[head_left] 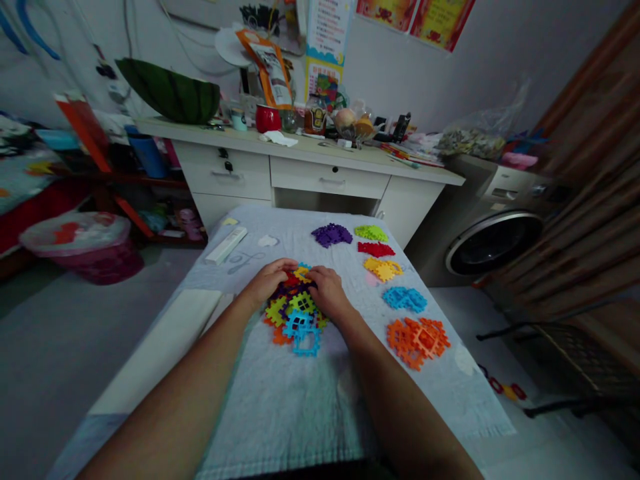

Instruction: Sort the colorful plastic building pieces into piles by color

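A mixed pile of notched plastic building pieces (pixel 301 303) in yellow-green, purple, red, orange and blue lies on the cloth-covered table in front of me. My left hand (pixel 270 280) is at the far left of this pile, its fingers bent in over red and purple pieces. From the right, my right hand (pixel 327 291) curls over the pile, beside a yellow piece (pixel 301 273). Both hands' fingertips are partly hidden among the pieces. At the pile's near edge lies a blue square frame piece (pixel 306 342), touched by neither hand.
Sorted along the table's right side are purple (pixel 332 235), green (pixel 371 233), red (pixel 376 249), yellow (pixel 383 269), blue (pixel 405 299) and orange pieces (pixel 418 341). A white box (pixel 227 245) lies at the far left. Beyond stands a cluttered desk (pixel 330 179), with a washing machine (pixel 480 227) right.
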Available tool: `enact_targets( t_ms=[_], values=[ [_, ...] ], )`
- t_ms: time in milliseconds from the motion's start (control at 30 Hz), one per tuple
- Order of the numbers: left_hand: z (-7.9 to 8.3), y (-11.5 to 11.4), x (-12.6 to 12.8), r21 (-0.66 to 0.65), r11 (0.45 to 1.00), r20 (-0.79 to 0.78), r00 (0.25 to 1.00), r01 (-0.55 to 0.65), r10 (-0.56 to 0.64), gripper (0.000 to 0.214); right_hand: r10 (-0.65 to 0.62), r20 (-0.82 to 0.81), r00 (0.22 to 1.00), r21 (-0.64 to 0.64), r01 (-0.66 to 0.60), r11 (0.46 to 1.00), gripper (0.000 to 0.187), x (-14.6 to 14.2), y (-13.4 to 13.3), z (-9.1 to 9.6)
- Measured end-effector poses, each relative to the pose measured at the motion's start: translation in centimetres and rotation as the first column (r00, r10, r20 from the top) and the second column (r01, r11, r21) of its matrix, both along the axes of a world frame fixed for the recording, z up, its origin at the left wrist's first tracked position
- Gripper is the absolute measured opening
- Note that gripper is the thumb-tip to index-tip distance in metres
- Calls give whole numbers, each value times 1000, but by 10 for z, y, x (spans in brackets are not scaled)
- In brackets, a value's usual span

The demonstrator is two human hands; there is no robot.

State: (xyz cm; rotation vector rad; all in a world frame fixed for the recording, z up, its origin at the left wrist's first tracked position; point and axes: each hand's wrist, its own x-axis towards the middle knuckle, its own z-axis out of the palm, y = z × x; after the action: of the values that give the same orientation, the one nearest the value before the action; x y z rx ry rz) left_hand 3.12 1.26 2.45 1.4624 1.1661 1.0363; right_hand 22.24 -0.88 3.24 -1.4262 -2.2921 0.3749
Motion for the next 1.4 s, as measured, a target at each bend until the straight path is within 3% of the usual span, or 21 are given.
enact_targets(
  t_ms=[100,200,333,433,500,667,767,900,1033,1100,1200,1300,1400],
  values=[
    [-4,1,-1,29,1000,-53,999,-11,12,50,-35,-5,999,17,35,999,30,4,0,-4],
    [-4,1,-2,159,987,-268,962,-18,60,50,-46,-49,998,32,47,998,28,9,1,-3],
    [5,-3,-2,361,932,-623,751,26,220,45,-98,-172,980,92,115,989,29,17,0,1],
    [12,-6,0,347,938,-759,596,26,264,44,-131,-290,948,111,169,979,28,23,0,2],
    [15,-6,1,307,951,-804,547,44,234,44,-171,-374,912,71,212,975,29,25,1,2],
    [18,-15,-3,203,973,-801,590,110,100,46,-294,-530,795,-84,296,952,35,29,3,0],
    [17,-31,-7,164,973,-781,624,164,27,73,-311,-589,746,-94,319,943,24,32,7,1],
    [9,-58,-6,156,974,-788,616,164,23,117,-320,-626,711,-139,302,943,17,52,19,12],
    [-1,-70,-1,148,978,-801,598,145,33,130,-365,-579,728,-139,353,925,18,99,35,34],
    [-5,-71,1,145,980,-804,594,136,37,132,-435,-545,717,-156,423,893,21,129,41,43],
    [-12,-69,2,178,975,-789,611,131,62,129,-585,-538,607,-275,530,803,22,173,47,49],
    [-19,-67,0,273,954,-741,659,125,125,118,-701,-509,500,-394,588,706,18,207,47,44],
    [-22,-65,-1,347,929,-692,704,130,160,108,-770,-420,480,-451,626,636,8,227,48,34]
  ],
)
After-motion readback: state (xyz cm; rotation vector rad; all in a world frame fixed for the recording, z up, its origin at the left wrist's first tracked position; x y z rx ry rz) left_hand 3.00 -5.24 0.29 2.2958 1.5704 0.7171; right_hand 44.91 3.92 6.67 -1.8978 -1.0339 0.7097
